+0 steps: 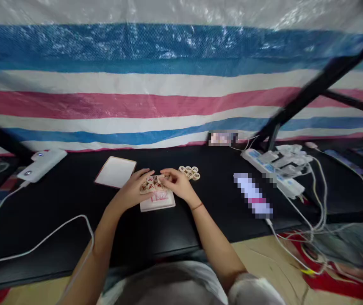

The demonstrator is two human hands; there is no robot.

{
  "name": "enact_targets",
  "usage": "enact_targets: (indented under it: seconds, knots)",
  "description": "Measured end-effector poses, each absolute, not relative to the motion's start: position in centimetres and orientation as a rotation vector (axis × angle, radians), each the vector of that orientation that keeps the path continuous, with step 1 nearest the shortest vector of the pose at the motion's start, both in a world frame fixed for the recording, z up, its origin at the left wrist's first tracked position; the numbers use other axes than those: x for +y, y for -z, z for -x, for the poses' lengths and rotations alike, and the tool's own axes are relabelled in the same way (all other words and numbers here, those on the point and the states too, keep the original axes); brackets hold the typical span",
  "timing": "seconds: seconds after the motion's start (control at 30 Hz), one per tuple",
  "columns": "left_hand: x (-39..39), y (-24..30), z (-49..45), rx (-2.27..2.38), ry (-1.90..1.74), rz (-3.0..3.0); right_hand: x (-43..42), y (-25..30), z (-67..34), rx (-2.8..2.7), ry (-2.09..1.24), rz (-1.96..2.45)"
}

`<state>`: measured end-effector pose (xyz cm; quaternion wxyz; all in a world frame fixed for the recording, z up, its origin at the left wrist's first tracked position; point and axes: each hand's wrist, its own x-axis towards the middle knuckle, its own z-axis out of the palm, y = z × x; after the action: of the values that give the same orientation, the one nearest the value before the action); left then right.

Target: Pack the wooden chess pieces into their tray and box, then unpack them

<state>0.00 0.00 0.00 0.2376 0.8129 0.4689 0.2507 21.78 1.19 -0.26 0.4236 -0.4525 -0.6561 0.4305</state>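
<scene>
While L grip [133, 190] and R grip [176, 183] clench xiangqi pieces [149, 184] on white box [157, 204], more pieces [189, 172] sit just beyond, white card [115, 172] alongside.

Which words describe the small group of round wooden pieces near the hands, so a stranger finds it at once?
On the black table under the striped sheet, find the person's right hand. Just beyond it lies a small cluster of round wooden pieces, directly on the black surface, apart from the pieces that the hand touches.
</scene>
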Motion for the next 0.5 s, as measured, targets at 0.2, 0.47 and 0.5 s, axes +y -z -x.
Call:
enact_targets:
  seconds: [0.2, 0.47, 0.5]
  knots:
    - [-1.2, -1.0, -1.3, 1.219, -0.874, -2.255, 0.6, 0.3, -21.1, -1.584, -1.122, 1.018]
    - [-1.7, -0.9, -1.3, 1.241, -1.084, -2.236, -0.1, 0.3, -21.1, -1.668, -1.039, 1.053]
    - [-1.7, -0.9, -1.0, 1.266, -1.098, -2.201, 0.0, 0.3, -21.2, -1.662, -1.025, 1.072]
